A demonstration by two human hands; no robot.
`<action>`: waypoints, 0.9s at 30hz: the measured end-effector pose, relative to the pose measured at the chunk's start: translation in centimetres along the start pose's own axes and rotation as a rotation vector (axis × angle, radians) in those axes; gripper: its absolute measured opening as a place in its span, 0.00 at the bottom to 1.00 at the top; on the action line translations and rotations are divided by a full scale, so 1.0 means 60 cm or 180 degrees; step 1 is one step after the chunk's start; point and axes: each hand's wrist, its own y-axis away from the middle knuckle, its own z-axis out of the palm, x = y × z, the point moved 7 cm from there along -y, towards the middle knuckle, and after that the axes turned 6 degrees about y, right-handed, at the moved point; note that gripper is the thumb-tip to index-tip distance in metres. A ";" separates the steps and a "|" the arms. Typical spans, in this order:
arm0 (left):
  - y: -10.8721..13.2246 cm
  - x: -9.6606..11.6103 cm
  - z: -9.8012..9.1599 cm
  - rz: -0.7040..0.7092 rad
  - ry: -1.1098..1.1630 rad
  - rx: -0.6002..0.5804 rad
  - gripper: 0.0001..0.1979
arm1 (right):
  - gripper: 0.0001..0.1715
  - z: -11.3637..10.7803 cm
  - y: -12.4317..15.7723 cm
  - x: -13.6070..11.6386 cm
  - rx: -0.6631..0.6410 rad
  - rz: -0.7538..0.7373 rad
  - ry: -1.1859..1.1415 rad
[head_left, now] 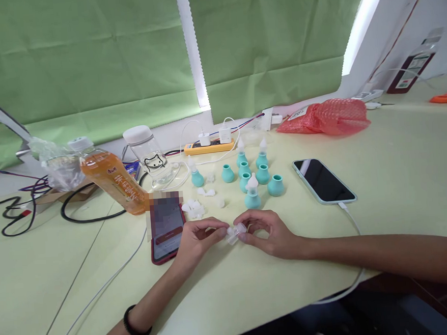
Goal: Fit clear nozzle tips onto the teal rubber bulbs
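Note:
My left hand (198, 239) and my right hand (267, 232) meet low over the table, fingers pinched from both sides on a small clear plastic piece (234, 234). Just behind them stand several teal rubber bulbs (263, 175); some carry a white pointed tip, like the nearest one (252, 192). Loose white tips (194, 207) lie to the left of the bulbs. A red-cased phone (166, 227) lies under the edge of my left hand.
A tilted orange drink bottle (113, 181), a clear jar with a cat drawing (151, 156), a power strip with chargers (209, 146) and cables sit at the back. A second phone (323, 180) lies charging on the right; a red bubble-wrap bag (327, 115) lies behind it.

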 end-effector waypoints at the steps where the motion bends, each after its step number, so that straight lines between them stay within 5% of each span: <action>1: 0.000 0.001 0.001 0.0003 -0.0002 -0.0008 0.05 | 0.10 0.000 0.000 0.000 0.0002 0.0001 0.0004; 27: -0.002 -0.005 0.001 -0.0127 0.0027 -0.0039 0.06 | 0.10 0.000 0.000 0.001 0.0019 0.0033 -0.0052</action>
